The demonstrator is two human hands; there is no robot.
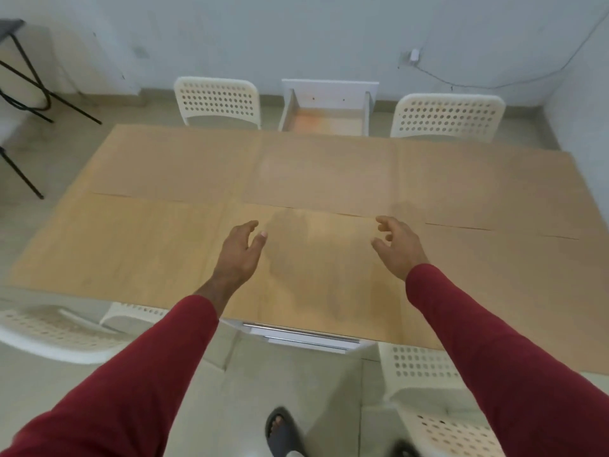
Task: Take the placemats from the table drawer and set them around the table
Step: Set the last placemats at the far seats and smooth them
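The table is covered by several tan rectangular panels with thin dark seams between them; I cannot tell whether they are placemats or the bare top. At the far side a white drawer is pulled out, its bottom looking empty. My left hand and my right hand hover over the near middle panel, fingers apart, holding nothing. Two shut white drawers with metal handles sit under the near edge.
White perforated chairs stand at the far left, far right, near left and near right. A black folding frame is at the left wall. My sandalled foot is on the tiled floor.
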